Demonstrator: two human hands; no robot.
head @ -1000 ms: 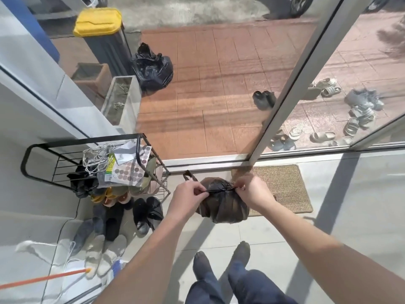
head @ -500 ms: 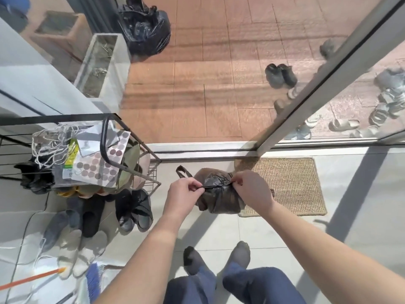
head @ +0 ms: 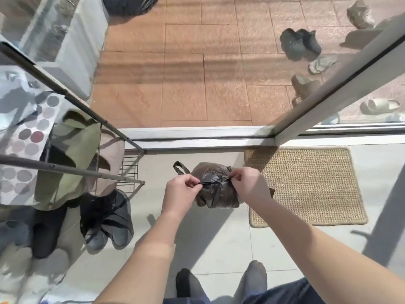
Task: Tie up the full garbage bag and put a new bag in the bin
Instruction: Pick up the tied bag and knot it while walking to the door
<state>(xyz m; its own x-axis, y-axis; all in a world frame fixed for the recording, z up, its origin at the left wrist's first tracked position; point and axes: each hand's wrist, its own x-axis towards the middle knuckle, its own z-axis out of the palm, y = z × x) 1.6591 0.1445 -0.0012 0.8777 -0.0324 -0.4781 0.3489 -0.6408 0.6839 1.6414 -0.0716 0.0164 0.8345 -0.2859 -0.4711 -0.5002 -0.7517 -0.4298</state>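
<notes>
A small, full dark garbage bag [head: 215, 194] hangs in front of me, just above the tiled floor by the doorway. My left hand [head: 182, 193] pinches one handle strip of the bag and my right hand [head: 248, 185] pinches the other. The strip between them is pulled taut across the bag's top. A loose handle loop [head: 180, 168] sticks up behind my left hand. No bin is in view.
A black wire shoe rack [head: 72, 170] stands at the left with shoes [head: 107, 222] below it. A woven doormat [head: 306, 185] lies at the right. The door sill [head: 197, 137] and an angled door frame [head: 328, 88] lie ahead, with shoes and another black bag [head: 129, 4] on the brick paving outside.
The camera has tipped further down and closer to the floor. Both hands keep hold of the bag's handles, still pulled apart over the knot.
</notes>
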